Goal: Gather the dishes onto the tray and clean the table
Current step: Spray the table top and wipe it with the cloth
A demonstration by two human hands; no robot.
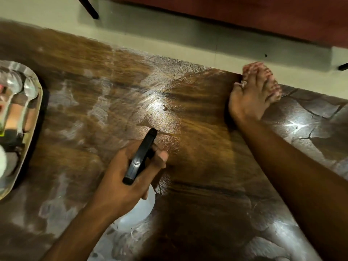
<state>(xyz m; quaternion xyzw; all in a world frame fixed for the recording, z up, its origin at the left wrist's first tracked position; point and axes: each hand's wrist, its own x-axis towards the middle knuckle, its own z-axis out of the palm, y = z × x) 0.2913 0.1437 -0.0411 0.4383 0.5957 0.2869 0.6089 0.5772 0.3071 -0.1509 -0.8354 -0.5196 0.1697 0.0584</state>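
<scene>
My left hand (120, 178) grips a spray bottle (140, 157) with a black trigger head and a pale body that shows below my wrist; its nozzle points at the middle of the brown wooden table (197, 166). At the table's far edge my right hand (252, 93) presses a pink-and-white cloth (250, 69) flat onto the wood. A steel tray (33, 117) at the left edge holds blurred shiny dishes. White streaks and wet patches cover much of the tabletop.
A small dark crumb (165, 107) lies on a glossy wet spot mid-table. Beyond the far edge is a pale floor (56, 12), with a reddish-brown piece of furniture (244, 14) on black legs at the top.
</scene>
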